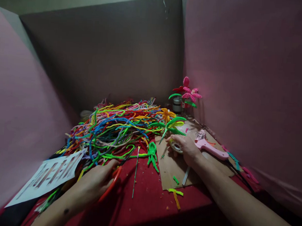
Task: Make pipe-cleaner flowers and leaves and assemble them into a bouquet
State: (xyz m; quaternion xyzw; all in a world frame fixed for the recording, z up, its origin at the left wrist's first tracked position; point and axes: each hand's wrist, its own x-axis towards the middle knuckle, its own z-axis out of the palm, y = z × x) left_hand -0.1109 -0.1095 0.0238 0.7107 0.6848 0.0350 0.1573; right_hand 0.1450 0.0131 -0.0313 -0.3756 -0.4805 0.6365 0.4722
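Red tablecloth (pixel 126 206) is spreading out in front of you; pipe-cleaner pile (pixel 120 125) is covering its back & ctr. Cardboard (pixel 168 171) is lying R of the pile, printed paper (pixel 54 172) is sitting front L. Pink flowers (pixel 191 94) are standing back R; pink glue gun (pixel 213 150) is lying just past your R wrist. Your L hand (pixel 103 176) is closing round an orange-handled tool (pixel 113 183), far end hard to make out. Your R hand (pixel 187 147) is gripping a white tape roll (pixel 176 146) over the cardboard, fingertips nr a leafy green stem (pixel 166 127); can't tell if they're touching it. Orange flower (pixel 165 114) is showing just behind. Green bundle (pixel 152 153) is lying btwn your hands; green scrap (pixel 175 180) is resting nr the cardboard's front edge.
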